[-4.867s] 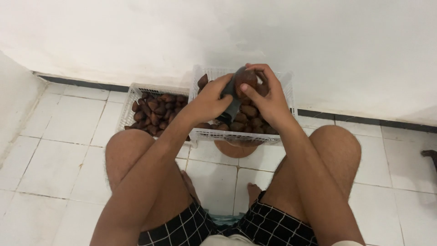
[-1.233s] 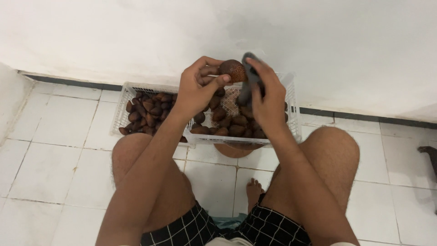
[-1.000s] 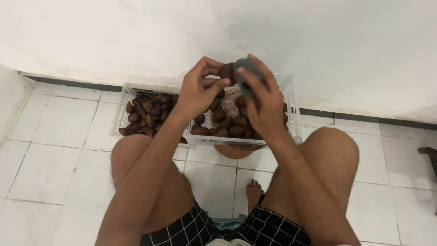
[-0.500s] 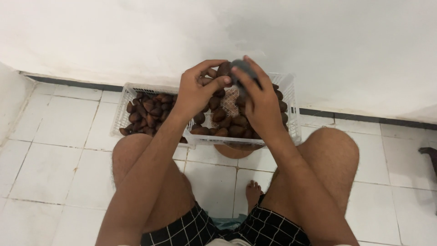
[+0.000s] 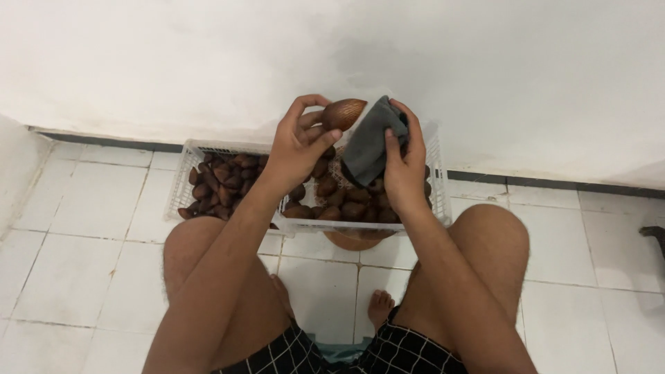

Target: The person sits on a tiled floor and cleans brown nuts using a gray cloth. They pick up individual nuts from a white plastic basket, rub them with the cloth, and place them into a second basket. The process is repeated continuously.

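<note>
Hands parted since before | left hand (image 5: 294,149) grip pinches brown fruit (image 5: 343,113) | right hand (image 5: 404,173) grip holds grey cloth (image 5: 370,142)

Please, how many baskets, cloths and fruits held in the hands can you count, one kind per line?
Baskets: 2, a left basket and a right basket
Cloths: 1, the grey cloth in the right hand
Held fruits: 1, the brown fruit in the left hand
Total: 4
</note>
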